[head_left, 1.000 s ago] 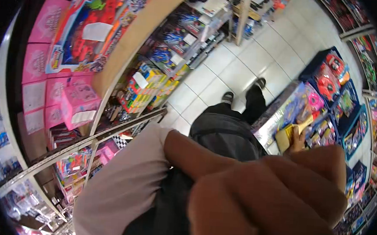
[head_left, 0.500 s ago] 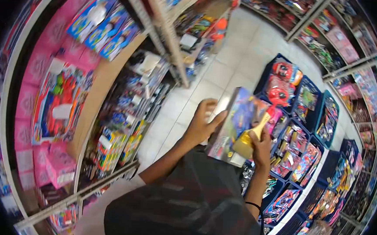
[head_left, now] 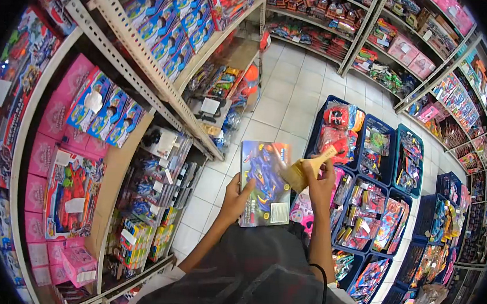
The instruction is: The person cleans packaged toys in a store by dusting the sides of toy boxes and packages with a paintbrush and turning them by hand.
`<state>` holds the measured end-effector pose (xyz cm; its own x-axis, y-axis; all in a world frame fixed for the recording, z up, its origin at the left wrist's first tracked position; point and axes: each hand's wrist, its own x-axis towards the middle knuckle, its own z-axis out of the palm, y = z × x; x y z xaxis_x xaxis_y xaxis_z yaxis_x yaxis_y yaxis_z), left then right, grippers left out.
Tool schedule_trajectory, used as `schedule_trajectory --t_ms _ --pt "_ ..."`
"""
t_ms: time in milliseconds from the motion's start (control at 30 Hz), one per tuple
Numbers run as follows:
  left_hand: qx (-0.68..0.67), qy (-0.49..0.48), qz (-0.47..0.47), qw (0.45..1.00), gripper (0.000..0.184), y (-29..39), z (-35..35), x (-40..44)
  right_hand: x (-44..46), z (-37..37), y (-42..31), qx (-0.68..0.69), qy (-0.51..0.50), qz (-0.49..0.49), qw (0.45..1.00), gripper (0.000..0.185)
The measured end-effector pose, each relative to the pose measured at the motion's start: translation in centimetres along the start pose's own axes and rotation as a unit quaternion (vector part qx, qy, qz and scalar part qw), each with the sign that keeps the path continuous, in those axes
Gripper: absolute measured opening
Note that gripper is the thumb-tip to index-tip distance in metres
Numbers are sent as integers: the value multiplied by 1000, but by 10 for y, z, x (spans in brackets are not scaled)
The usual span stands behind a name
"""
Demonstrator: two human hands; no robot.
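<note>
My left hand (head_left: 234,199) grips the left edge of a toy box (head_left: 264,181) that has a blue vehicle picture and a white sticker on its front. Held in front of my dark apron (head_left: 246,271), the box faces up toward me. In my right hand (head_left: 321,183) is a paintbrush (head_left: 297,177) with a pale handle. Its wide bristles are at the box's right side, slightly blurred; whether they touch the surface I cannot tell.
Blue baskets (head_left: 360,177) full of packaged toys stand on the tiled floor to my right. A metal shelf (head_left: 121,47) with boxed toys runs along my left, with pink boxes (head_left: 43,155) on it. More stocked shelves (head_left: 309,21) line the back.
The box has turned from tilted to nearly upright in view and shifted left. My left hand now wraps its edge. The brush has moved left and up, with its handle pointing up and right.
</note>
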<state>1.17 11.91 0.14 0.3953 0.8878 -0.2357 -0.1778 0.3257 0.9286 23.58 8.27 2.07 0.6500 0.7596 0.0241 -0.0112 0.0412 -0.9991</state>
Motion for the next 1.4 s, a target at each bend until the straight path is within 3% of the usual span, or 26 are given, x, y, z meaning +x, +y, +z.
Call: schedule_trajectory --t_ms 33,100,200,333,433,500,600,633,733,800,833,900,933,1033,1100,1200,1233,1400 --pt "0 21 0 1000 28 -6 -1 5 6 -1 -2 41 -8 -20 999 33" --pt "-7 36 -3 999 29 -5 -2 10 12 -7 -17 -30 -141 65 987 34" --pt "-20 66 -14 998 31 -3 4 16 24 -12 -10 -84 -316 60 943 31" --pt "-16 94 -18 995 31 -1 8 20 34 3 -17 -59 -197 21 978 29" --pt "-27 115 -8 993 32 4 16 18 32 7 -26 -108 -370 31 922 32" --pt "-27 123 -8 992 32 5 20 18 29 11 -30 -103 -415 38 903 33" --pt "-23 115 -17 993 32 3 20 19 29 19 -15 -47 -206 50 976 32" --pt "-24 116 -14 993 32 2 21 20 32 19 -7 -49 -177 26 983 32" --pt "-16 128 11 992 32 -4 22 21 29 8 -18 -84 -407 27 909 32" --pt "3 102 -20 995 31 0 22 21 27 3 -26 -92 -430 63 896 33" --pt "-7 106 -4 994 31 1 27 22 28 2 -31 -132 -373 57 917 33" --pt "-13 98 -2 995 31 1 28 25 32 -1 -11 -50 -213 45 975 33" --pt "-15 92 -3 996 31 0 29 26 36 -8 -2 -72 -185 45 979 34" --pt "7 77 -5 997 30 13 34 22 28 -31 -28 -158 -354 44 921 33" --pt "15 70 12 997 27 21 42 23 23 -44 -45 -207 -368 46 905 31" --pt "52 37 -1 998 28 33 44 27 29 -57 -40 -148 -174 34 973 29" --pt "88 20 19 996 28 28 39 33 33 -55 -42 -84 -128 -10 988 28" --pt "163 -49 80 982 26 50 60 40 18 -52 -41 -106 -235 18 966 31"
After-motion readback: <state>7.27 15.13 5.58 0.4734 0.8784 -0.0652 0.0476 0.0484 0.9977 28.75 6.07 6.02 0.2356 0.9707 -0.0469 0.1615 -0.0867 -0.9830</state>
